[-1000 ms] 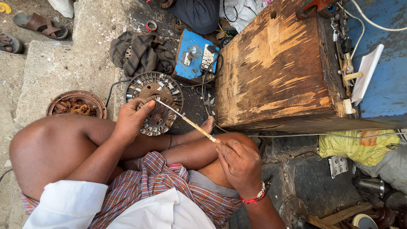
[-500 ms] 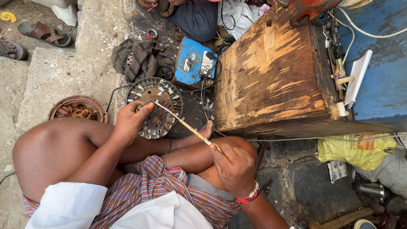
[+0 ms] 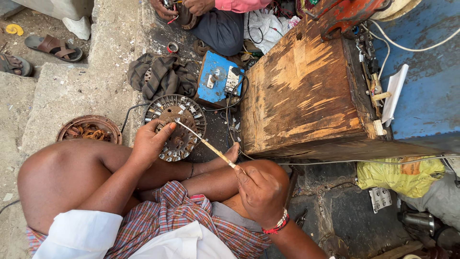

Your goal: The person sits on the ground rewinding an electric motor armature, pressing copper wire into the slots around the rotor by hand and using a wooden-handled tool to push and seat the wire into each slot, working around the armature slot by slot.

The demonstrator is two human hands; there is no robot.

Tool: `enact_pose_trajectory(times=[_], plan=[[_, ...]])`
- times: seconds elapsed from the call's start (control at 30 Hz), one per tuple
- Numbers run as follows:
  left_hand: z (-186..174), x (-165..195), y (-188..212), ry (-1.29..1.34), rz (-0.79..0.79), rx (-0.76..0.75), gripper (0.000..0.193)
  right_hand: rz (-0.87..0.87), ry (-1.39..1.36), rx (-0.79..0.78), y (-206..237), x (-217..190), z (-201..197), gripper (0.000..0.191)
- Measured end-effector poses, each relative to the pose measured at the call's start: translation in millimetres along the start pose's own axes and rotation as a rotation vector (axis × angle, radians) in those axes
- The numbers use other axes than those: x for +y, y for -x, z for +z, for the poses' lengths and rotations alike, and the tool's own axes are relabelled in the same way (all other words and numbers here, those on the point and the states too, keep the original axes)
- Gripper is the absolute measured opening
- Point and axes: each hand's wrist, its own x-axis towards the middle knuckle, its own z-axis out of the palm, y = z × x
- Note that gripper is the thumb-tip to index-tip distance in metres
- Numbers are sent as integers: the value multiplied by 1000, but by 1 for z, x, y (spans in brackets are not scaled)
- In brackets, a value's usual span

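Our fingers (image 3: 158,128) on the left hand (image 3: 149,143) were clamped on the rim of one round slotted motor core (image 3: 176,125), which stood on the ground before our knees. Our right hand (image 3: 261,193) pinched one thin stick (image 3: 206,144), its tip on the core; beside lay one blue box (image 3: 218,79) and two sandals (image 3: 50,45).

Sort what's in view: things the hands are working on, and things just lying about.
In use: left hand on slotted round motor core; right hand holding thin stick.

Lying about: blue box, wooden crate, sandals, rag, dish of copper wire.
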Motion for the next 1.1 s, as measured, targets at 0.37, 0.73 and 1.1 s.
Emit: enact_pose_trajectory(times=[0.37,0.73,1.1], plan=[[3,0,2,-141,150,21,37,34,-25,-39,-27,-2,-22,17],[0,6,2,-172,80,50,35,-55,36,-20,-28,-1,-11,22],[-1,5,0,-172,126,80,34,108,-117,-35,-29,2,-6,15]])
